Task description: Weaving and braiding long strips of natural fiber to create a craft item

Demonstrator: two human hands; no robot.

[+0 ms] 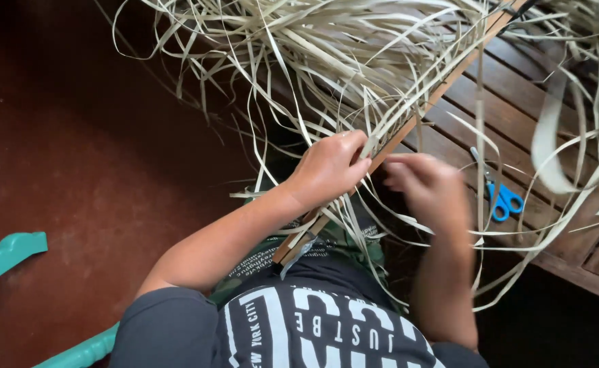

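Both hands (374,170) pinch pale strips (354,61) at slat (415,116) (scissors (500,197) nearby).

Left hand (330,167) grips pale straw strips (354,61) against a slanted wooden slat (422,109). Right hand (432,191), blurred, sits just beside it. Blue-handled scissors (500,197) lie on the slatted wooden table (517,102).

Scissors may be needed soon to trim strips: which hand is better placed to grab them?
Probably the right hand: it is nearer the blue-handled scissors on the wooden bench, while the left hand grips a pale strip against the wooden slat.
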